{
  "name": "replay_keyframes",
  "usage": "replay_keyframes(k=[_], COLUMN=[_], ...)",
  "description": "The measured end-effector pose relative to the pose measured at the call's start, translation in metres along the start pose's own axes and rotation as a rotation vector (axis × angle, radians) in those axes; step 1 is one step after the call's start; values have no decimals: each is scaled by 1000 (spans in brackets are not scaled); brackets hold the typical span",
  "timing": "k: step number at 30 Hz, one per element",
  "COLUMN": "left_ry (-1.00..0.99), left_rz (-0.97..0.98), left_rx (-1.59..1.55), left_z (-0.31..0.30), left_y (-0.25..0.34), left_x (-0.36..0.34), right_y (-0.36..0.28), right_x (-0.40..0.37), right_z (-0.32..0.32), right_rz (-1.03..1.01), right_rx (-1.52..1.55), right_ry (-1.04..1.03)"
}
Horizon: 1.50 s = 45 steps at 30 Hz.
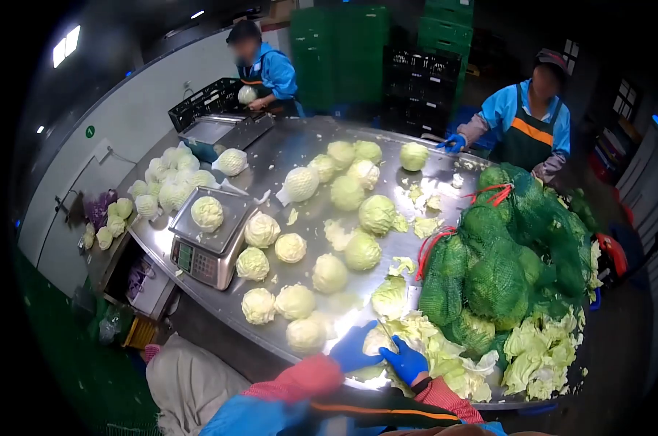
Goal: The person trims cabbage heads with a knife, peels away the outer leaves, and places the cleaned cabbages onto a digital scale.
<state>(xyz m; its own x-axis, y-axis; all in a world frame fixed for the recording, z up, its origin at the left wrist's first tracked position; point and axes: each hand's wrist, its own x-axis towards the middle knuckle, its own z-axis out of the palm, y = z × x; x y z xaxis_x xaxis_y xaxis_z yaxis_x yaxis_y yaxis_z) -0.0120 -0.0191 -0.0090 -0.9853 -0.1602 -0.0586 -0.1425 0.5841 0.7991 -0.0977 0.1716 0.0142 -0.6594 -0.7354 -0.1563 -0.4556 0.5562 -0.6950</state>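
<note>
In blue gloves, both my hands are at the near edge of the steel table, over a trimmed pale cabbage (377, 340). My left hand (354, 346) is curved around the cabbage's left side and holds it. My right hand (406, 362) is closed at its right side on a thin blade-like tool, apparently a knife (386, 329), mostly hidden by the glove. Loose outer leaves (434, 345) lie just right of my hands. A greener cabbage (390, 296) sits beyond them. More trimmed cabbages (295, 301) stand to the left.
Green net sacks of cabbages (489, 272) fill the table's right side. A digital scale (205, 254) bears one cabbage. Foam-netted cabbages (176, 185) are piled behind it. One co-worker (271, 73) holds a cabbage by a black crate (205, 102); another (529, 120) stands at the far right.
</note>
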Motion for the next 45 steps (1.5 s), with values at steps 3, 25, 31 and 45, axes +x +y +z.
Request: replay_keyframes(k=[3,25,31,45], left_ry=[27,78,141,195], left_rz=[-35,-18,40,128], left_rx=[-24,-39,-37,-148], left_z=[-12,-9,-1,-15], left_y=[18,33,28,75], left_x=[-2,-9,-14,-17], right_y=[-20,8,8,31], right_x=[-3,-10,-11,-17], right_z=[-11,10,6,37], right_rz=[185,-2,40,37], right_rx=[84,43,28,165], right_ry=[-67,27,-89,-66])
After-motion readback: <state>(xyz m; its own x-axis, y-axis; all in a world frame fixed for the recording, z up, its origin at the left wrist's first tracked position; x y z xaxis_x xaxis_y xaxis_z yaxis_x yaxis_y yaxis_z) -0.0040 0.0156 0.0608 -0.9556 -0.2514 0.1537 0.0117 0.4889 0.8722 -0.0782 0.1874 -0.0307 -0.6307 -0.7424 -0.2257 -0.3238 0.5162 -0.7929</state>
